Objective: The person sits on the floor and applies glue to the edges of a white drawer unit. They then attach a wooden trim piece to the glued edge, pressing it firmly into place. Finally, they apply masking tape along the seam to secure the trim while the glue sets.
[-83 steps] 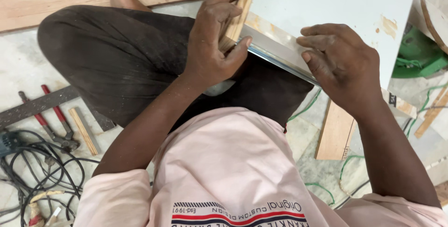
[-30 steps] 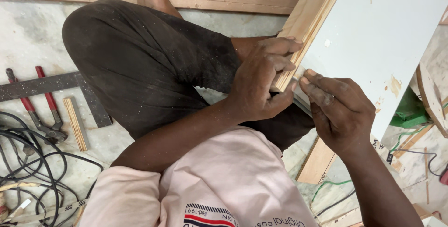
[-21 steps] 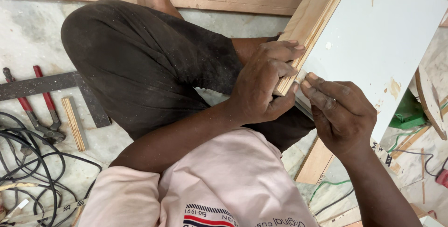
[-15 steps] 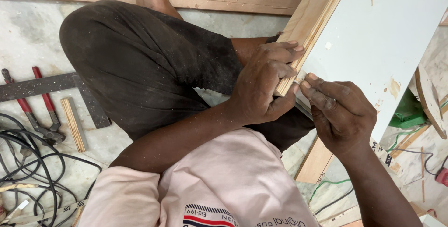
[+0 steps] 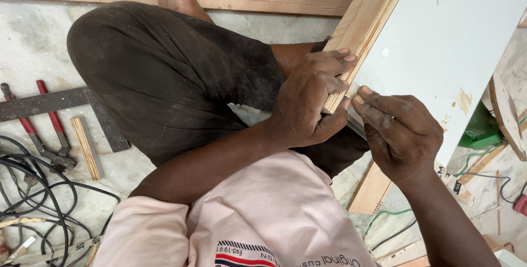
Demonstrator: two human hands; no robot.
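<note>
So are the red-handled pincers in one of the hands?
No, the red-handled pincers lie on the floor, apart from both hands on the white-faced wooden board.

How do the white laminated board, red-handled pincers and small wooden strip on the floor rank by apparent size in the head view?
1. White laminated board, though nearer the camera.
2. Red-handled pincers.
3. Small wooden strip.

white-laminated plywood board (image 5: 439,42) | tilted across lap | raw layered edge facing left
</note>
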